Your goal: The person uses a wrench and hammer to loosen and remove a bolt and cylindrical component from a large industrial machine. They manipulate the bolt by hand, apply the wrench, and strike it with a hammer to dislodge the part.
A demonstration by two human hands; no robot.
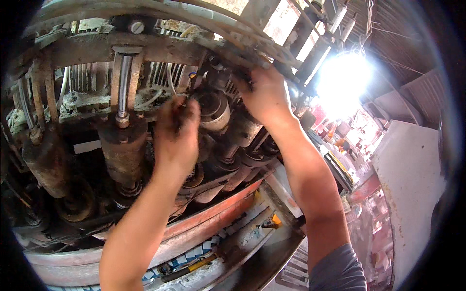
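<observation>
A large, greasy machine with a row of upright cylinders fills the left and middle of the view. My left hand (175, 128) is raised in front of it, fingers curled in and blackened with grease; whatever they grip is hidden. Right beside those fingers is a pale metal cylinder (217, 112) with a dark round top. My right hand (264, 94) reaches in higher up, its fingers bent around a dark part in shadow that I cannot make out. Under its wrist sits another worn cylinder (246, 132).
Rusty cylinders (124, 154) with shiny rods (124, 82) stand to the left. Hoses (228, 26) arch across the top. Below runs a curved red and white rim (213, 213), with a yellow-handled tool (194, 266) beneath it. A bright lamp (344, 77) glares at right, near a pale panel (410, 179).
</observation>
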